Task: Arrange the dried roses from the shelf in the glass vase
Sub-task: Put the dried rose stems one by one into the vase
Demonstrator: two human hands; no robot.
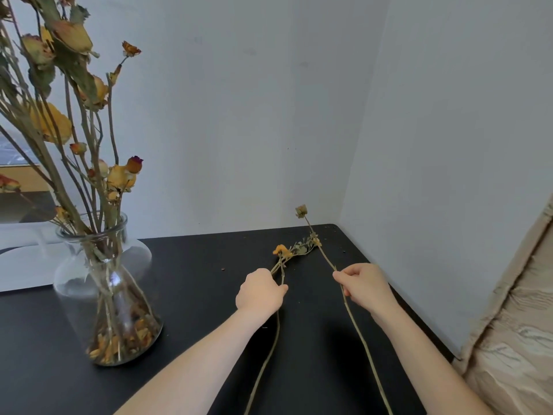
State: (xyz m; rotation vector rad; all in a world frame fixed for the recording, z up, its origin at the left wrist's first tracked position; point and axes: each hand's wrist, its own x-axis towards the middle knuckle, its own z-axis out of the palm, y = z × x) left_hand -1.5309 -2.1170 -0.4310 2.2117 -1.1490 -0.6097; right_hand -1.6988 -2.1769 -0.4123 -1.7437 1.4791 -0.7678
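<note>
left hand [259, 290] pinching long dry yellow rose stem [270, 345] | right hand [366, 284] pinching thin pale-bud stem [357, 327] | clear glass vase [107, 295] far left, nearer left hand

vase [109, 292] left on table [194, 265] | roses [59, 121] in vase | loose stems [294, 250] right, by wall corner

The black shelf top [191, 283] carries a clear glass vase [107, 295] of yellow-orange dried roses [119, 175] on brown stems. Beyond the left fingers [278, 290] lies an orange bloom [281, 251]; above the right fingers [339, 275] a faded olive-tan bud [301, 211].
</note>
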